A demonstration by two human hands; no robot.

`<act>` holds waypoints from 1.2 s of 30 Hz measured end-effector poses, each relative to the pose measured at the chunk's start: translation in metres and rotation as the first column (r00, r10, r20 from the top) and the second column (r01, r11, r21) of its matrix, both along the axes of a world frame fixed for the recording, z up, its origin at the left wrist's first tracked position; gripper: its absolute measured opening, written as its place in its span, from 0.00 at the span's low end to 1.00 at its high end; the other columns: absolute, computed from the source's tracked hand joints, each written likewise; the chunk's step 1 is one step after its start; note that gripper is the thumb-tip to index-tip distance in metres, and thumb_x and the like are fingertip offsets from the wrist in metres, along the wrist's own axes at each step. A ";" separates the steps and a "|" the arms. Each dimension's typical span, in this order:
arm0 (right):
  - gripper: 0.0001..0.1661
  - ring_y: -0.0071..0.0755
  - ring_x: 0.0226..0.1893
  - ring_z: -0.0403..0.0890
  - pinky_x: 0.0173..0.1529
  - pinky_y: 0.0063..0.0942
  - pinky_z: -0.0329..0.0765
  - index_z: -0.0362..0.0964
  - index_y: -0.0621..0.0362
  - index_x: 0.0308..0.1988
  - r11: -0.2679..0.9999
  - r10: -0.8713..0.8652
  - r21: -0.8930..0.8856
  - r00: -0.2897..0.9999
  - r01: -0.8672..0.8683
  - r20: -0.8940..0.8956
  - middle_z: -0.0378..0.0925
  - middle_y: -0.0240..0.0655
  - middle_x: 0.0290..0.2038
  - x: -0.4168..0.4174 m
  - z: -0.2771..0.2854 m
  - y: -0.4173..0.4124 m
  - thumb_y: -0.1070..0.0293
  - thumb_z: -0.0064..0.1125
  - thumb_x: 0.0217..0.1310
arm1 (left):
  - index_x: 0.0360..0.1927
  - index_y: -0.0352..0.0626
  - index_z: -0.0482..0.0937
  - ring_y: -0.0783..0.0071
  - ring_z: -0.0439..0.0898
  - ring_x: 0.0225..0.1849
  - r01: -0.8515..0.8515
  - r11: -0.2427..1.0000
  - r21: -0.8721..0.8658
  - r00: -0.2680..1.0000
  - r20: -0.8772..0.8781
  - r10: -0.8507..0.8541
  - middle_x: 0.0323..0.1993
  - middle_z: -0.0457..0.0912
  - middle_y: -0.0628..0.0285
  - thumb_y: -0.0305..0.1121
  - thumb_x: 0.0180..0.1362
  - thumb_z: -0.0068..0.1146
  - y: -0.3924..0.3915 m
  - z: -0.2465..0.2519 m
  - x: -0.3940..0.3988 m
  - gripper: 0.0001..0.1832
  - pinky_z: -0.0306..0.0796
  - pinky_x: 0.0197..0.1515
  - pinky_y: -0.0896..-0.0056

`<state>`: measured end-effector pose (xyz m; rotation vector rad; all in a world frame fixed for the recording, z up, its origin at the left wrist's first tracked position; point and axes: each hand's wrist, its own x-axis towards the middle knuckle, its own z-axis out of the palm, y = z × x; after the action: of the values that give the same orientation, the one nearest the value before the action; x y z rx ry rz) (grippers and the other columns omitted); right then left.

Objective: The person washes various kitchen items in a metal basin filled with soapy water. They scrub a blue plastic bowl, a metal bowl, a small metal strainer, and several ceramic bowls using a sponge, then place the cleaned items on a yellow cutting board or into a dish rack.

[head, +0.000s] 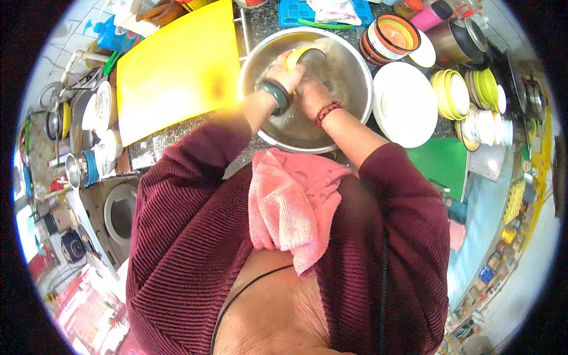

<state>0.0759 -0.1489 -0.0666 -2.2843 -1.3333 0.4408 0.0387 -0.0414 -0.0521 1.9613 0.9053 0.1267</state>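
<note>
A large stainless steel basin (364,91) holds cloudy water (341,88). Over it, my left hand (286,73), with a dark green bangle at the wrist, grips a yellow bowl with a dark rim (293,58). The bowl is tilted on its side, and my fingers cover part of it. Close beside it, lower in the basin, is my right hand (314,95), a red braided bracelet on its wrist. Its fingers point down and inward; their tips are hidden, so whether they hold anything is unclear. A pink towel (295,204) hangs at my chest, below the basin's near rim.
Left of the basin lies a yellow board (177,71). To the right are a white plate (405,104), stacked orange-and-black-rimmed bowls (390,37) and yellow bowls (449,94). A blue plastic basket (293,13) stands behind the basin. A green board (443,166) is at the right.
</note>
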 end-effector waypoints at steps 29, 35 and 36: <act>0.18 0.44 0.45 0.73 0.48 0.32 0.69 0.73 0.59 0.40 0.921 0.178 -0.287 0.941 -0.262 -0.288 0.72 0.50 0.41 0.049 0.023 -0.002 0.66 0.49 0.47 | 0.34 0.38 0.78 0.54 0.75 0.42 0.136 0.967 0.216 0.794 -0.608 0.025 0.36 0.75 0.45 0.35 0.48 0.45 -0.052 0.022 -0.007 0.15 0.67 0.43 0.62; 0.12 0.49 0.38 0.73 0.44 0.36 0.70 0.72 0.62 0.31 0.970 0.214 0.112 0.976 -0.217 0.042 0.72 0.48 0.33 0.039 0.038 -0.015 0.76 0.50 0.39 | 0.33 0.38 0.78 0.55 0.75 0.41 0.418 0.838 0.351 0.742 -0.664 -0.092 0.35 0.76 0.46 0.33 0.49 0.46 -0.013 0.002 -0.018 0.12 0.68 0.44 0.62; 0.10 0.49 0.40 0.73 0.44 0.36 0.71 0.73 0.61 0.30 0.975 0.198 0.067 0.962 -0.213 0.188 0.71 0.47 0.37 0.032 0.050 -0.019 0.75 0.47 0.43 | 0.32 0.38 0.78 0.55 0.76 0.40 0.369 0.834 0.411 0.795 -0.605 -0.054 0.34 0.77 0.46 0.33 0.48 0.47 -0.012 0.005 -0.019 0.12 0.68 0.43 0.62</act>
<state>0.1077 -0.1679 -0.0164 -2.1650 -1.6557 0.2406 0.0194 -0.0530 -0.0475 2.6724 1.0848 -0.4375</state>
